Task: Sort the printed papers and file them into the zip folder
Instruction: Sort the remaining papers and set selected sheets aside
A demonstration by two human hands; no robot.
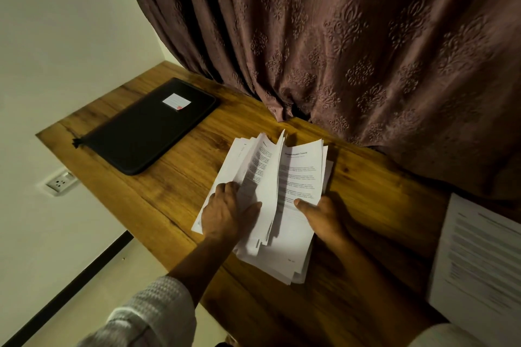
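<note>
A loose stack of printed papers [293, 177] lies in the middle of the wooden table [174, 183], fanned open like a book. My left hand [225, 211] holds back the left bundle of sheets, its thumb lying across them. My right hand [324, 214] grips the right bundle, thumb on the top page and fingers hidden beneath. A black zip folder [141, 132] with a small white label lies flat and closed at the far left of the table, well apart from both hands.
A second pile of printed sheets [479, 262] lies at the table's right edge. A brown patterned curtain [352, 51] hangs along the far side, touching the tabletop. A wall socket [60, 182] sits below the table's left edge.
</note>
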